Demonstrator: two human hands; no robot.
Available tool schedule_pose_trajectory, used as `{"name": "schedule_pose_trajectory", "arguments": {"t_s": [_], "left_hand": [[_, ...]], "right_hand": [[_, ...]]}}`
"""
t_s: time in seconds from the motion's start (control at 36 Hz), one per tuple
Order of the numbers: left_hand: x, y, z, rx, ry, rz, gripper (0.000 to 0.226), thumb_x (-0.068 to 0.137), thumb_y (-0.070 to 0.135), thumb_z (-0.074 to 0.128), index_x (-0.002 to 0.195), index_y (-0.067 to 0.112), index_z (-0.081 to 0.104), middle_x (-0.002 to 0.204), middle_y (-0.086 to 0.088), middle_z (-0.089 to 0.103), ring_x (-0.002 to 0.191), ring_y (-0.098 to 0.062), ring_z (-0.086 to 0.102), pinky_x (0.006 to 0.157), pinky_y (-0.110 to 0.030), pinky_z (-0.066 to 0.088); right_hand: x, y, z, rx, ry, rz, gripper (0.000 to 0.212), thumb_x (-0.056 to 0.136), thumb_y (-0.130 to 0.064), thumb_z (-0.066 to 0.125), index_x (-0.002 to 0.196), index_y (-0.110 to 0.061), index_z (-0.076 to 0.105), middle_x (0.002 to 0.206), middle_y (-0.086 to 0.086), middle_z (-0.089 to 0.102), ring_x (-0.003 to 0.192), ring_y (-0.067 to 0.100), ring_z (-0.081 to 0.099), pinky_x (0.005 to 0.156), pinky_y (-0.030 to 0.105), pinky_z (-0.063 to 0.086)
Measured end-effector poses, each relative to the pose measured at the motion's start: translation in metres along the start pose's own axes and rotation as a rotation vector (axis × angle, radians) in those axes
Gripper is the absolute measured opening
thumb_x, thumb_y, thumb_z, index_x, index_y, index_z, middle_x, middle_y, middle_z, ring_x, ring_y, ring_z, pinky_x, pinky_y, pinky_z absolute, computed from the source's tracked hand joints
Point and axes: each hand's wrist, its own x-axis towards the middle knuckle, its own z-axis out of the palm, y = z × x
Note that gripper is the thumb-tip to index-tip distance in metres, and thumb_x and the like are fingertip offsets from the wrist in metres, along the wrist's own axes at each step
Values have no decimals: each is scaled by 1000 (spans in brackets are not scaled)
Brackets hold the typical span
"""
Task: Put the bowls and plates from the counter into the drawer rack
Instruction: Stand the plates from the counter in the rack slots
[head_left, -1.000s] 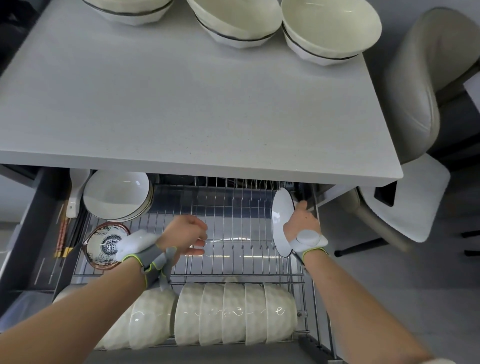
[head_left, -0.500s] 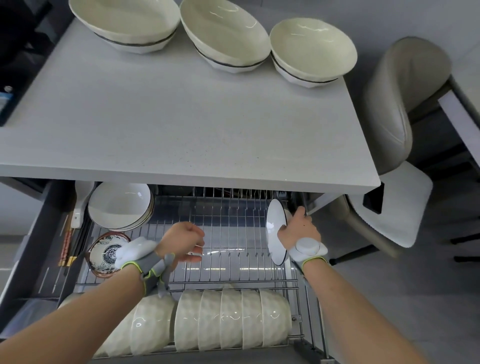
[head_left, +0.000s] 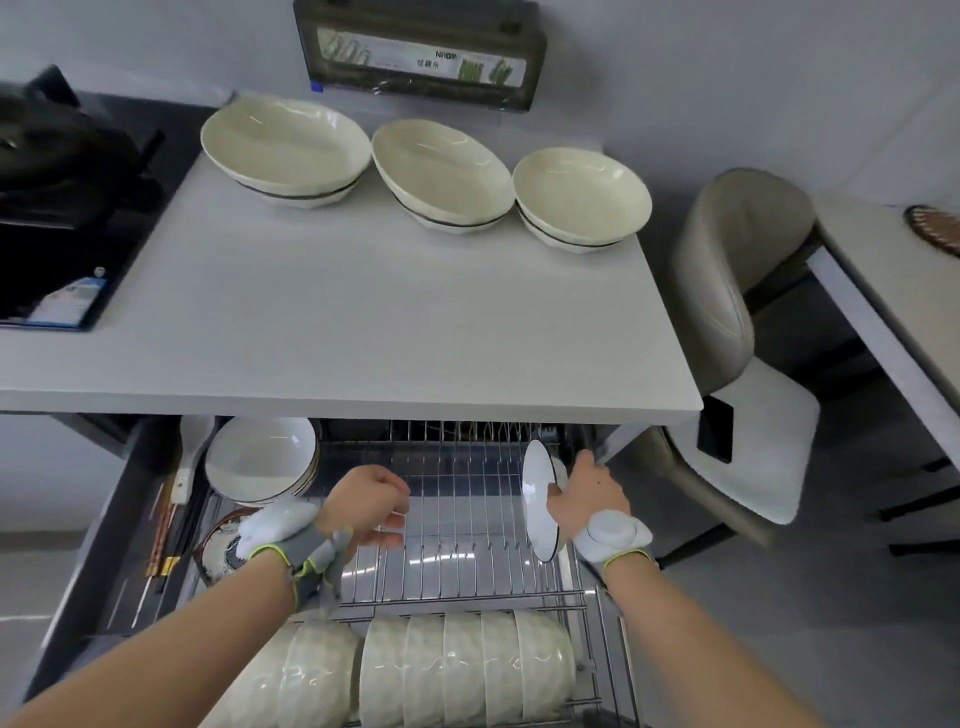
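Observation:
Three cream bowl stacks stand at the back of the grey counter (head_left: 363, 322): left (head_left: 284, 148), middle (head_left: 441, 171), right (head_left: 581, 197). Below, the pulled-out wire drawer rack (head_left: 467, 519) holds a white plate (head_left: 540, 501) on edge at its right side. My right hand (head_left: 587, 493) touches that plate's right face with its fingers spread. My left hand (head_left: 366, 501) hovers over the rack's middle, fingers loosely curled, holding nothing. A row of cream bowls (head_left: 415, 670) stands on edge along the rack's front.
White plates (head_left: 260, 460) are stacked at the rack's back left, with a patterned dish (head_left: 223, 545) and chopsticks (head_left: 163, 530) beside them. A black cooktop (head_left: 67, 208) lies left of the counter. A padded chair (head_left: 737, 291) stands right of the drawer.
The view has tilted up, showing the counter's bowls and the wall. My right hand's fingers have loosened on the standing plate. My left hand has stayed over the rack.

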Motion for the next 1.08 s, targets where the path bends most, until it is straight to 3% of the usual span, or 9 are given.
{"name": "schedule_pose_trajectory", "arguments": {"t_s": [0.28, 0.39, 0.5, 0.61, 0.75, 0.81, 0.89, 0.97, 1.08], "left_hand": [[-27, 40, -4, -45, 3, 71, 16, 87, -9, 50, 85, 4, 58, 74, -12, 54, 61, -18, 53, 45, -24, 55], [-33, 61, -7, -71, 2, 100, 16, 88, -8, 49, 85, 6, 58, 80, -13, 56, 66, -19, 56, 56, -29, 57], [-34, 81, -11, -102, 19, 119, 14, 88, -7, 50, 85, 5, 56, 85, -14, 56, 68, -19, 55, 64, -32, 57], [-30, 111, -19, -139, 45, 151, 14, 87, -9, 49, 87, 3, 56, 84, -13, 56, 67, -19, 56, 68, -35, 57], [-18, 142, -26, -239, 94, 190, 11, 91, 1, 50, 84, 4, 57, 77, -13, 56, 64, -21, 56, 65, -34, 58], [-8, 155, -31, -289, 128, 202, 8, 93, 6, 51, 89, 1, 56, 76, -13, 56, 63, -22, 56, 68, -36, 58], [12, 178, -39, -364, 194, 224, 14, 95, 12, 51, 93, -1, 55, 72, -12, 54, 59, -21, 53, 59, -32, 58], [47, 214, -49, -451, 250, 249, 18, 96, 16, 51, 98, -2, 52, 72, -13, 53, 58, -21, 51, 45, -24, 56], [74, 238, -54, -497, 328, 240, 26, 95, 19, 52, 113, 1, 48, 76, -13, 55, 60, -22, 54, 48, -27, 54]], "right_hand": [[-16, -25, -54, 111, 31, -69, 31, 93, -28, 50, 113, -4, 49, 112, 15, 60, 101, 32, 60, 76, 31, 46], [-13, -40, -79, 237, 72, -86, 20, 91, -23, 48, 104, -7, 48, 87, 8, 58, 76, 24, 56, 68, 30, 47], [-4, -57, -99, 304, 94, -75, 32, 94, -26, 47, 118, -7, 51, 106, 10, 64, 86, 24, 59, 65, 23, 37], [13, -81, -121, 382, 110, -63, 34, 93, -28, 47, 120, -8, 53, 107, 9, 66, 93, 26, 64, 66, 21, 38], [32, -108, -142, 603, 51, -34, 31, 94, -28, 47, 114, -7, 57, 105, 9, 65, 83, 33, 69, 81, 39, 56], [44, -119, -148, 783, -16, -4, 27, 94, -24, 47, 109, -4, 58, 90, 9, 62, 69, 30, 67, 73, 44, 59], [65, -138, -158, 1065, -135, 47, 20, 95, -15, 46, 97, 1, 56, 73, 11, 55, 53, 21, 58, 49, 31, 57], [98, -162, -171, 1221, -223, 62, 18, 97, -12, 44, 87, 1, 53, 67, 13, 53, 53, 22, 56, 46, 29, 55], [109, -177, -177, 1313, -310, 72, 22, 98, -12, 45, 82, 0, 51, 70, 16, 52, 54, 24, 54, 42, 28, 54]]}}
